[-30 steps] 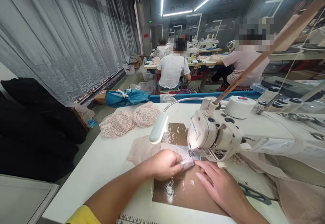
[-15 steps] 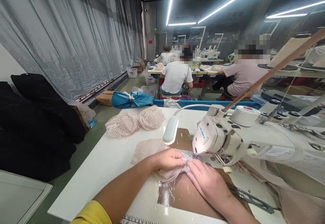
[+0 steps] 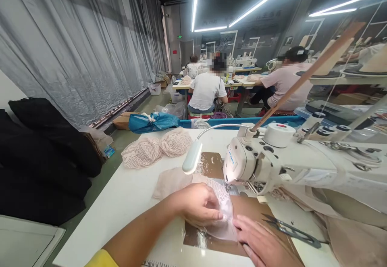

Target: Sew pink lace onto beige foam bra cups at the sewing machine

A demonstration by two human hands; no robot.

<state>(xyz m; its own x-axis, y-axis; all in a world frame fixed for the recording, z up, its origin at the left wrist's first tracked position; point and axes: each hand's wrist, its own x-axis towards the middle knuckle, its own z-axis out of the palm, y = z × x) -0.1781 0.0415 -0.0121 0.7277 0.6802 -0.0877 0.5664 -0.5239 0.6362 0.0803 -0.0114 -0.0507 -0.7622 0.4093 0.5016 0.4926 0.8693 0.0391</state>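
Note:
A pale pink lace bra cup [image 3: 223, 196] lies partly under the needle area of a white sewing machine [image 3: 242, 164], its near edge stretched toward me. My left hand [image 3: 201, 202] is bent over the lace, with thumb and fingertips closed on it near the edge. On the other side, my right hand [image 3: 260, 236] has its fingers held together at the lace's right edge, the fingertips gripping it; what lies beneath them is hidden. Beside my left wrist rests a plain beige cup [image 3: 171, 181]. Dark thread snips [image 3: 294, 230] lie right of my right hand.
Two lace cups [image 3: 142, 152] sit farther back on the white table [image 3: 121, 206]. A small lamp [image 3: 192, 157] on a bent neck hangs above the work. Brown board [image 3: 211, 164] covers part of the tabletop. Beige fabric [image 3: 356, 234] is heaped at right. Co-workers sit ahead.
My hands have come toward me and apart a little, from close by the needle. The lace, bunched before, now lies flatter between them. The view has shifted slightly to the right.

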